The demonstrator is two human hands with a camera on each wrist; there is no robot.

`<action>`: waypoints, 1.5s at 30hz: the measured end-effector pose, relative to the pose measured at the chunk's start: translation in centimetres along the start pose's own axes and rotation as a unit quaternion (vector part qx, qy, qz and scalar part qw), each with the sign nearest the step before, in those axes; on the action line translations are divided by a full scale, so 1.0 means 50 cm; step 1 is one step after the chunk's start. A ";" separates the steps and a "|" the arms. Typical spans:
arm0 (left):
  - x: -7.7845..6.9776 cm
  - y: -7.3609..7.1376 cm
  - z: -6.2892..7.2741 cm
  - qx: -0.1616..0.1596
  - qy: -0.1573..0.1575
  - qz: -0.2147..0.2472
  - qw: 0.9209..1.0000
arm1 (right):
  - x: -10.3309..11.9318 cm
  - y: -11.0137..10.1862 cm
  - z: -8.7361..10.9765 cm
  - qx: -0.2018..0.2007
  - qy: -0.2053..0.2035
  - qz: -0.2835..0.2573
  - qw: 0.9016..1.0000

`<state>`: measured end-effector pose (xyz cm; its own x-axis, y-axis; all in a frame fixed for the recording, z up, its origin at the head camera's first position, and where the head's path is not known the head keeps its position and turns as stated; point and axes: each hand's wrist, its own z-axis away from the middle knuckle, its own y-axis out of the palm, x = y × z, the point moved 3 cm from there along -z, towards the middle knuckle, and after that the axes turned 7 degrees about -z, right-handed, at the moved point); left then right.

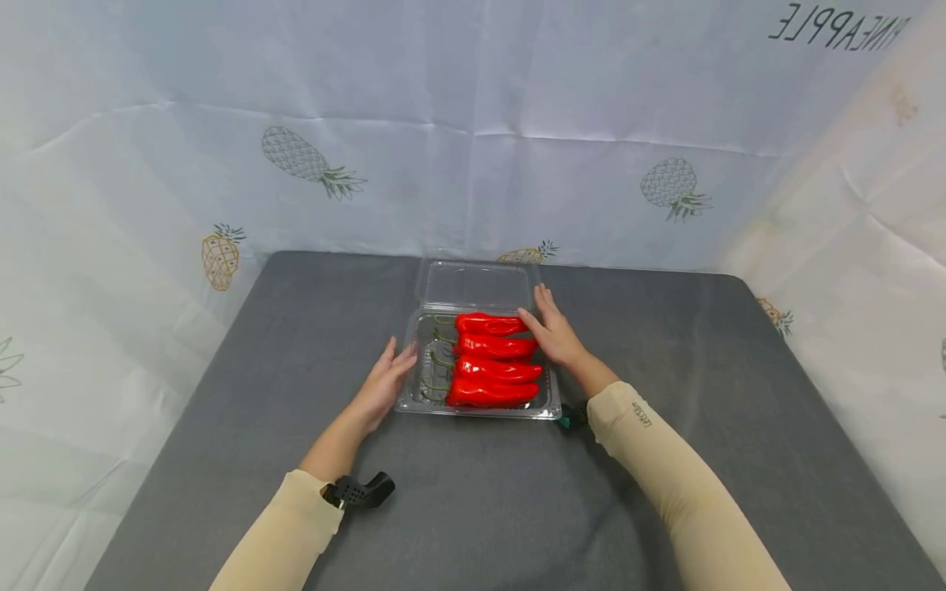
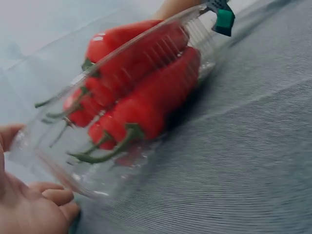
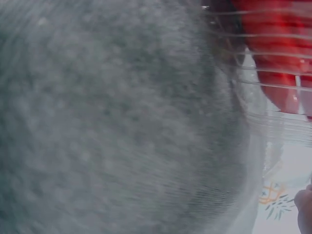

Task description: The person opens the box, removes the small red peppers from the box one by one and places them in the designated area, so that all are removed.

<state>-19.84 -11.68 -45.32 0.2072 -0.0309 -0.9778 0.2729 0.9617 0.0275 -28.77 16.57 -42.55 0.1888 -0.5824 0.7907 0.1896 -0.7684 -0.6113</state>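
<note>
Several glossy red peppers (image 1: 493, 369) with green stems lie side by side in a clear plastic clamshell box (image 1: 480, 414). Its hinged lid (image 1: 476, 286) is folded back toward the cloth. My left hand (image 1: 380, 386) is at the box's left wall, fingers extended and fingertips right at the rim. On the opposite side, my right hand (image 1: 557, 335) rests along the upper right edge with straight fingers, the thumb reaching over the rim by the farthest pepper. The left wrist view shows the stems (image 2: 105, 151) through the wall; the right wrist view catches the ribbed side (image 3: 273, 122) and a fingertip (image 3: 305, 209).
The box stands on a dark grey table (image 1: 628, 328). Behind it hangs a pale cloth (image 1: 458, 180) printed with pineapples. Each wrist carries a black camera mount (image 1: 360, 490), and the sleeves (image 1: 680, 484) are beige.
</note>
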 end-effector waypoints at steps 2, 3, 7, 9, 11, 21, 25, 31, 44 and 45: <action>0.011 0.004 0.003 0.006 0.004 0.017 1.000 | 0.006 -0.003 -0.001 0.011 -0.004 0.008 1.000; 0.016 0.007 0.004 0.009 0.012 0.021 1.000 | 0.010 -0.004 -0.001 0.018 -0.008 0.014 1.000; 0.026 0.015 0.008 0.024 0.053 0.023 0.998 | 0.027 -0.010 -0.001 0.039 -0.030 0.018 0.999; 0.028 0.017 0.010 0.031 0.069 0.018 0.997 | 0.036 -0.013 -0.001 0.050 -0.046 0.020 0.998; 0.028 0.017 0.012 0.036 0.078 0.013 0.996 | 0.044 -0.014 0.000 0.063 -0.053 0.025 0.996; 0.033 0.015 0.012 0.033 0.090 0.014 0.995 | 0.093 -0.013 -0.001 0.157 -0.112 0.078 0.978; 0.034 0.014 0.012 0.033 0.089 0.014 0.995 | 0.105 -0.010 -0.003 0.188 -0.110 0.096 0.971; 0.034 0.012 0.014 0.036 0.092 0.018 0.995 | 0.114 -0.006 -0.007 0.215 -0.101 0.111 0.965; 0.036 0.014 0.012 0.036 0.093 0.016 0.995 | 0.137 -0.001 -0.018 0.258 -0.109 0.159 0.947; 0.036 0.014 0.012 0.036 0.092 0.016 0.995 | 0.138 0.001 -0.019 0.261 -0.109 0.163 0.945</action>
<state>-18.71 -11.22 -46.92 0.0426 0.0569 -0.9975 0.3359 0.9394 0.0679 -28.37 12.25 -37.07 0.5031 -0.6530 0.5661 0.5256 -0.2888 -0.8002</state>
